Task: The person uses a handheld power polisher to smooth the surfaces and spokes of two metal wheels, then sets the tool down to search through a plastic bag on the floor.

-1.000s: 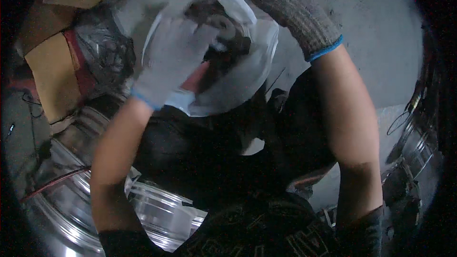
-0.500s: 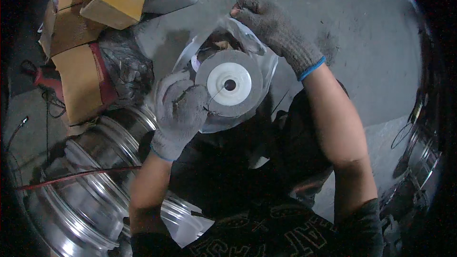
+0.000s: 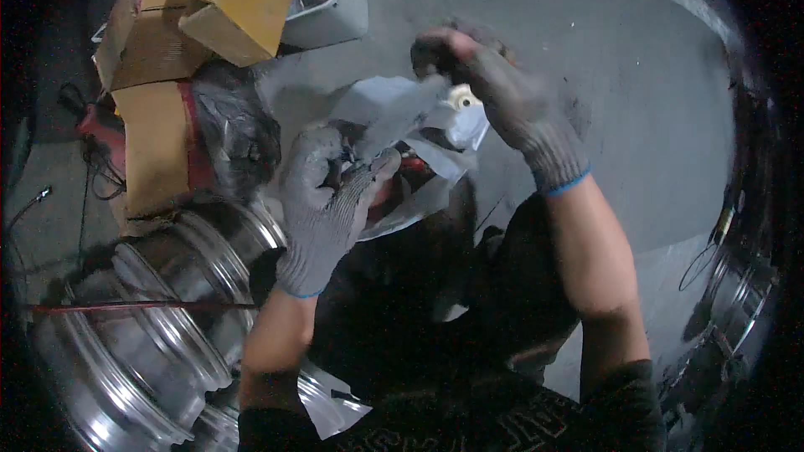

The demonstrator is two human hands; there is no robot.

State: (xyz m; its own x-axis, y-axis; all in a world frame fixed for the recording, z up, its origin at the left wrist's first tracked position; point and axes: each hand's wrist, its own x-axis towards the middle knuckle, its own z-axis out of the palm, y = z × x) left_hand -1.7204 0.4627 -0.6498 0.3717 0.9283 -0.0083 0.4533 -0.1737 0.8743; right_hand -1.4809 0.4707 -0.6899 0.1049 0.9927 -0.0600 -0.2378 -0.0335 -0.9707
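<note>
My left hand (image 3: pixel 331 201), in a grey knit glove with a blue cuff, is closed with thumb and fingers on a grey grinding wheel (image 3: pixel 404 117). The wheel is tilted nearly edge-on and smeared by motion. Under it lies a whitish plastic bag (image 3: pixel 419 216), its mouth spread, with reddish and dark contents partly showing. A small cream ring-shaped piece (image 3: pixel 463 99) shows by the bag's far right side. My right hand (image 3: pixel 511 105), gloved likewise, hovers beside that piece with fingers bent; blur hides whether they hold anything.
Shiny metal wheel rims (image 3: pixel 151 318) are stacked at the left, a red hose (image 3: pixel 142 306) across them. Cardboard boxes (image 3: pixel 155 146), a black plastic bag (image 3: pixel 239 130) and a white bin (image 3: pixel 343 8) stand at the far left. Another rim (image 3: pixel 741 293) is at the right edge.
The grinding wheel has turned from facing up with its white hub showing to nearly edge-on. My right hand has come down slightly, away from the bag's far edge. The view has shifted a little.
</note>
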